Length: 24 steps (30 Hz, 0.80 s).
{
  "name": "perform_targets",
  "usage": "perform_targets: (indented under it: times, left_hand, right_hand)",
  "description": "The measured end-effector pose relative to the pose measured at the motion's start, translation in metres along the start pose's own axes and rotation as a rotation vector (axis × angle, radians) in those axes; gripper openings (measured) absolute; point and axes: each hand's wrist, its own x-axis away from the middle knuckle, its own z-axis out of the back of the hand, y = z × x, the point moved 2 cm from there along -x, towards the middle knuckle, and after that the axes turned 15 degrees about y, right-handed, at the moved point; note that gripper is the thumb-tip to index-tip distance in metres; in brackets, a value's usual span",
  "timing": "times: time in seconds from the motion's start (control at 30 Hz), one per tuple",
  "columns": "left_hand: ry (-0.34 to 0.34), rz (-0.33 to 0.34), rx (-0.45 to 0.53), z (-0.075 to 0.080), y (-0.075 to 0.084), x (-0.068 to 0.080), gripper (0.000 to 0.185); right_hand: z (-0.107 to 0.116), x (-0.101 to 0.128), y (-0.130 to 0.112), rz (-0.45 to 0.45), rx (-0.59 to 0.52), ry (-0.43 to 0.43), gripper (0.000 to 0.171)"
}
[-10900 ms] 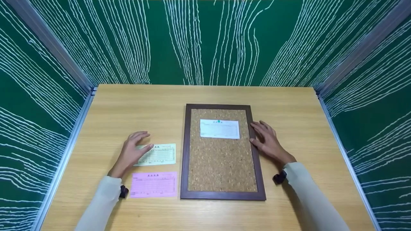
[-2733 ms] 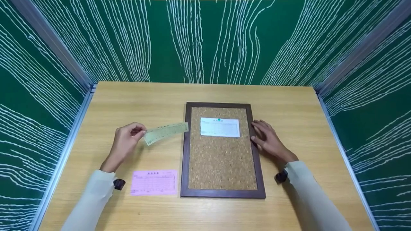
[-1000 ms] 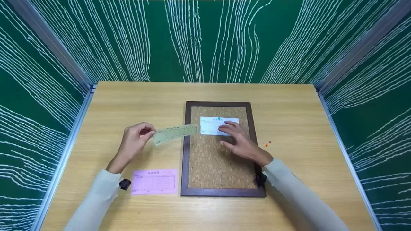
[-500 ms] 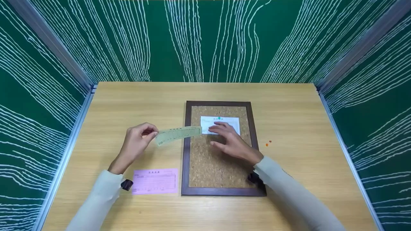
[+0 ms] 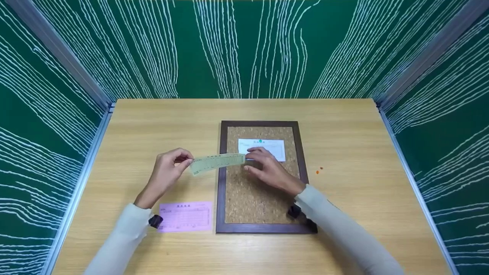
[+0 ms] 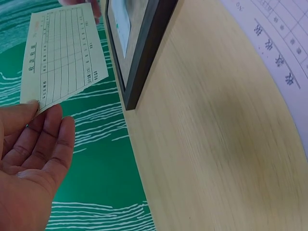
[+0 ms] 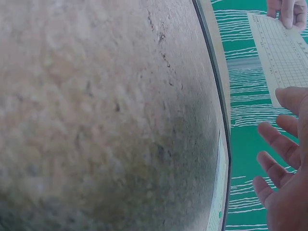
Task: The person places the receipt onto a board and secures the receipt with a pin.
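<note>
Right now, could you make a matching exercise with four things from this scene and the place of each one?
Things:
1 yellow slip
2 white slip
3 pink slip
4 orange pins

Places:
A flat on the table, left of the board
B on the table, right of the board
C pinched in the left hand
D on the cork, under a green pin

Pairs: 1-C, 2-D, 3-A, 4-B

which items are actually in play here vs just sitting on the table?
In play:
- yellow slip, pinched at one end by the left hand
- right hand, open, reaching to the slip's other end
- cork board under the right hand

Lying about:
- white slip pinned on the board by a green pin
- pink slip on the table
- small orange pins
</note>
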Motion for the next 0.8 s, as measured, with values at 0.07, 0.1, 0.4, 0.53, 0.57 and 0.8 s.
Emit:
perform_targets:
  times: [0.07,0.1,0.4,0.53,0.57,0.8]
  left_hand:
    - [-0.005,0.001,0.006,-0.003,0.000,0.000,0.007]
    - [-0.009,0.000,0.010,-0.004,0.000,0.000,0.007]
    - [-0.015,0.000,0.030,-0.016,0.002,-0.004,0.010]
    - [-0.021,-0.006,0.023,-0.020,0.003,-0.004,0.009]
    - [-0.026,-0.004,0.023,-0.021,0.004,-0.004,0.008]
    - [-0.037,-0.013,0.038,-0.029,0.011,-0.006,0.008]
  right_hand:
    - [0.000,0.000,0.000,-0.006,-0.012,0.012,0.020]
    - [0.000,0.000,0.000,-0.009,-0.021,0.018,0.017]
    - [0.002,0.003,0.001,-0.012,-0.044,0.043,0.013]
    - [0.005,0.006,0.004,0.000,-0.053,0.061,0.007]
    - [0.006,0.007,0.004,0.000,-0.052,0.064,0.007]
    - [0.021,0.015,0.004,-0.031,-0.064,0.067,0.010]
